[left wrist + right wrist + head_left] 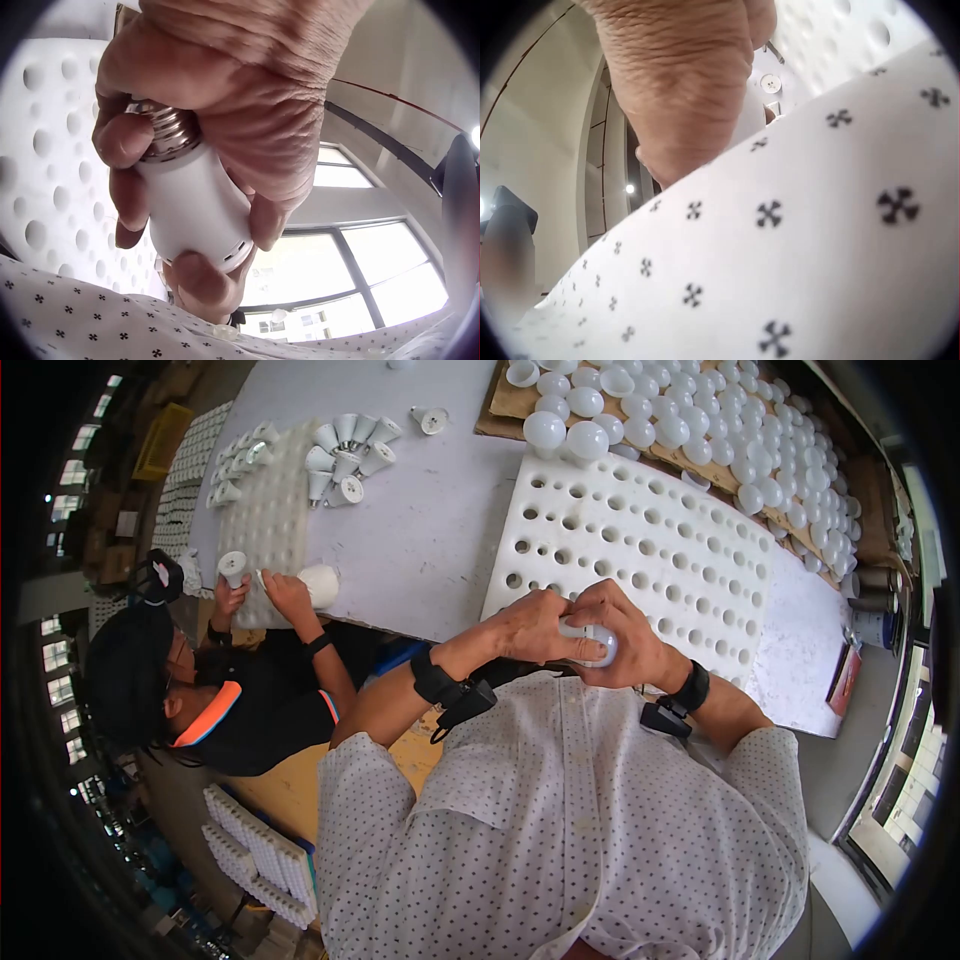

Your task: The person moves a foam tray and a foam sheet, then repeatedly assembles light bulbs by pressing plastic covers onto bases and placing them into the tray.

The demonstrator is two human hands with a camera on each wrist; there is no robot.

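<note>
Nearest: white button-up shirt with small dark motifs [560, 790] is filling the foreground. Just in front of it, the left hand [530, 630] and right hand [625, 635] are sharing 1 white light bulb with a silver screw base [191, 199]. Left fingers [127, 139] are curling round the base and neck, no spare opening; the base is lying inside the grip, the white body running out past the fingertips toward the wide slotted end. Right fingers are closing round the frosted dome end, its curve showing between the 2 hands in the head view.

Visibility: head view is hiding the screw base behind the left hand; left wrist view is losing the dome behind fingers. Can't tell if the dome is seating flush. Right wrist view is showing mostly heel of hand and shirt, fingers hidden.

Beyond the hands, a white foam tray with rows of round holes [500, 600] is lying on the pale table [440, 510]. Further off, frosted white domes [672, 430] are covering a brown board [505, 400], partly cut off by the lens edge. Further left, white bulb bodies [347, 490] are lying clustered.
</note>
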